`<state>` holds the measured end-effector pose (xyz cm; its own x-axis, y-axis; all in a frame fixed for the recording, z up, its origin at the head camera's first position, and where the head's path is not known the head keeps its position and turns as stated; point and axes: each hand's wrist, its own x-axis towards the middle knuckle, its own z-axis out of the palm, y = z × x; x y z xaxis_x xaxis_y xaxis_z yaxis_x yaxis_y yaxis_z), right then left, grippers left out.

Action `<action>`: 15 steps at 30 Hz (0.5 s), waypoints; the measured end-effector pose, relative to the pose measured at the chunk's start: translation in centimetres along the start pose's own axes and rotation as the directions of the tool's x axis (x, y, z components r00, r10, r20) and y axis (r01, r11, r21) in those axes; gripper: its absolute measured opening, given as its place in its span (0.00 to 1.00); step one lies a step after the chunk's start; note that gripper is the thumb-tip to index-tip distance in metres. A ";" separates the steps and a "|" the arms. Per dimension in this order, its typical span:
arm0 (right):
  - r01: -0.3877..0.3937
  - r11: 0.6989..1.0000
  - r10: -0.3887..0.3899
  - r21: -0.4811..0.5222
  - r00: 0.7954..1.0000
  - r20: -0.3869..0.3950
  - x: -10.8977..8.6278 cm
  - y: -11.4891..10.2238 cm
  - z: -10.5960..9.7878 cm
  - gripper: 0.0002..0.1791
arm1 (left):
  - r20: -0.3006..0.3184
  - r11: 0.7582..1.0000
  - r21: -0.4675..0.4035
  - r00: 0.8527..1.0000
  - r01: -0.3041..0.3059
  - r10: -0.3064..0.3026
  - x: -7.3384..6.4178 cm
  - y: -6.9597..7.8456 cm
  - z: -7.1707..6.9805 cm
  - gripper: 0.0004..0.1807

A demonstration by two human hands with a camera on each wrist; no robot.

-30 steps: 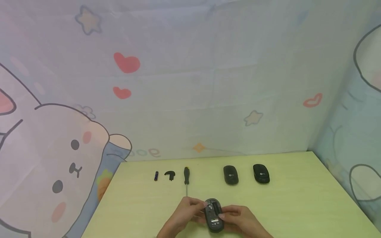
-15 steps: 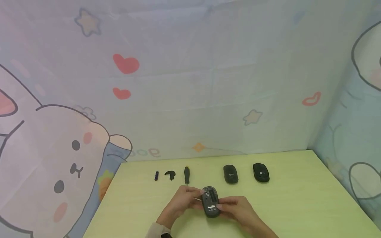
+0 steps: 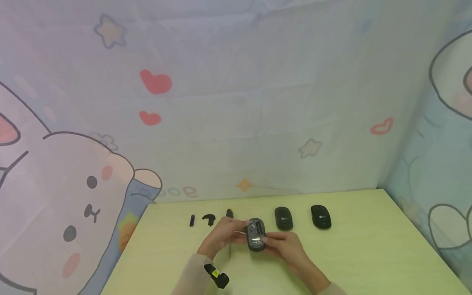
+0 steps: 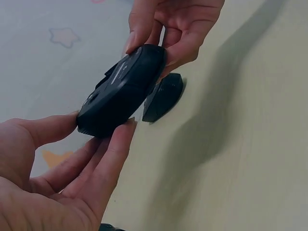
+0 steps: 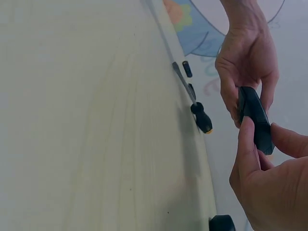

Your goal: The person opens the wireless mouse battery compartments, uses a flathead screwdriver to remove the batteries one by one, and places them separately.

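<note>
Between both hands, raised off the table, is a black computer mouse (image 3: 256,239), its underside turned to the head camera with the battery slot uncovered. My left hand (image 3: 225,233) pinches its left edge near the top end, thumb on the underside and fingers beneath. On the opposite edge, lower down, my right hand (image 3: 287,246) grips it between thumb and fingers. In the left wrist view the mouse (image 4: 122,91) tilts, held at both ends. Behind the left hand lies a screwdriver (image 5: 200,115), partly hidden in the head view.
Two more black mice, the nearer-left mouse (image 3: 283,218) and the right mouse (image 3: 321,216), lie at the back of the pale yellow-green table (image 3: 361,254). A small battery (image 3: 192,220) and a black hook-shaped cover piece (image 3: 209,219) lie back left. A printed cloth (image 3: 221,102) hangs behind.
Both hands have lifted the mouse up and away from the body, slightly leftward in the head view. The left hand now covers part of the screwdriver. Both hands keep their grip.
</note>
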<state>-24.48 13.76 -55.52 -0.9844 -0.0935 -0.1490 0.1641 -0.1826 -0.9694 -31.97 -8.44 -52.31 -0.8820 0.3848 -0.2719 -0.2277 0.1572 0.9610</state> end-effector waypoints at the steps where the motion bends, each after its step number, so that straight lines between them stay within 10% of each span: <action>1: 0.002 1.000 -0.002 0.003 1.000 -0.009 0.3 0.1 0.1 0.24 | -0.010 1.000 0.003 1.000 0.003 -0.003 0.2 0.0 -0.1 0.23; 15: 0.004 1.000 -0.005 -0.004 0.994 -0.110 3.4 1.3 1.6 0.21 | -0.157 0.993 -0.001 0.981 0.116 -0.115 2.4 0.5 -0.6 0.26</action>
<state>-27.51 11.62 -56.99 -0.9861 0.0156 -0.1651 0.1597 -0.1792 -0.9708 -34.45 -8.02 -52.40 -0.9037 0.2166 -0.3694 -0.3293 0.1999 0.9228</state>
